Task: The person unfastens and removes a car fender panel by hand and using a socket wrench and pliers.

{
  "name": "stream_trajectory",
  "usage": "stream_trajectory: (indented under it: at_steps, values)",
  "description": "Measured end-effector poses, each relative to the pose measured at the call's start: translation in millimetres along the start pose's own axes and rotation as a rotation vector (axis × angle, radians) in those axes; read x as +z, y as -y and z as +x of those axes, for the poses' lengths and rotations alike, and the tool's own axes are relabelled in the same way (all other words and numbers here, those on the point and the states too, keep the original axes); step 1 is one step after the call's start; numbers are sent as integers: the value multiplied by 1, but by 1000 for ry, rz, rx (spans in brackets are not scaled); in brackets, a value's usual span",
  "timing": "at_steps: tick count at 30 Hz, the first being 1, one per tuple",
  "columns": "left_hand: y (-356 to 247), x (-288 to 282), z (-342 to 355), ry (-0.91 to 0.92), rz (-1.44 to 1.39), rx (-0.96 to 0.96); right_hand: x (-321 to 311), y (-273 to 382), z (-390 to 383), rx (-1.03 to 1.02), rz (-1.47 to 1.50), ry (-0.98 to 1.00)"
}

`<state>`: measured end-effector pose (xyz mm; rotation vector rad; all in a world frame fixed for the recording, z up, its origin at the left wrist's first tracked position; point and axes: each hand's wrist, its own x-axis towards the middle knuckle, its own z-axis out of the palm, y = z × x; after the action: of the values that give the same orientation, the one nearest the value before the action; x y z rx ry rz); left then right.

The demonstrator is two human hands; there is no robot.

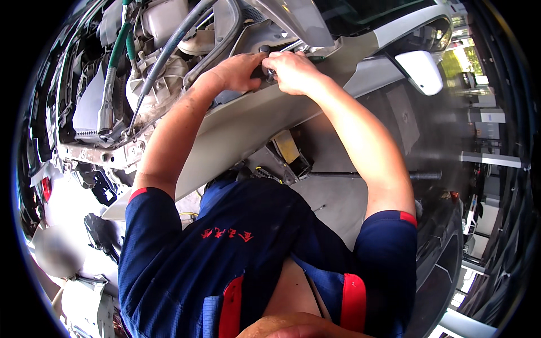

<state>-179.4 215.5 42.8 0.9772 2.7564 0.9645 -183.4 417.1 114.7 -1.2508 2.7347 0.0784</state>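
Note:
Both my hands are together at the inner edge of the car's fender [248, 112], beside the open engine bay. My left hand [236, 72] has its fingers curled over the edge; what they grip is hidden. Closed beside it is my right hand [293, 72], around a shiny metal tool [271, 74] whose kind I cannot make out. A dark round knob-like end [264, 49] shows between the hands, touching the fingertips.
A long metal tool with a green grip [117, 50] lies over the engine bay, near a grey-blue hose [169, 50]. The white side mirror [420, 73] juts out at right. A black bar [377, 175] lies on the floor. Another person [84, 304] is at lower left.

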Motion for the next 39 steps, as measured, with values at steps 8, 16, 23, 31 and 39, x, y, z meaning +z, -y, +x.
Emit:
stream_trajectory:
  at_steps: [8, 16, 23, 31, 39]
  values:
    - [6, 7, 2, -57, 9, -42, 2, 13, 4, 259, 71, 98]
    - [0, 2, 9, -39, -50, -110, 13, -2, 6, 15, 69, -18]
    - [5, 0, 15, -13, -47, -81, 7, 10, 9, 277, 62, 139]
    - [10, -2, 15, 11, -64, -34, 12, 0, 12, 96, 19, 44]
    - [6, 2, 15, -21, -54, -69, 9, 4, 16, 42, -106, 112]
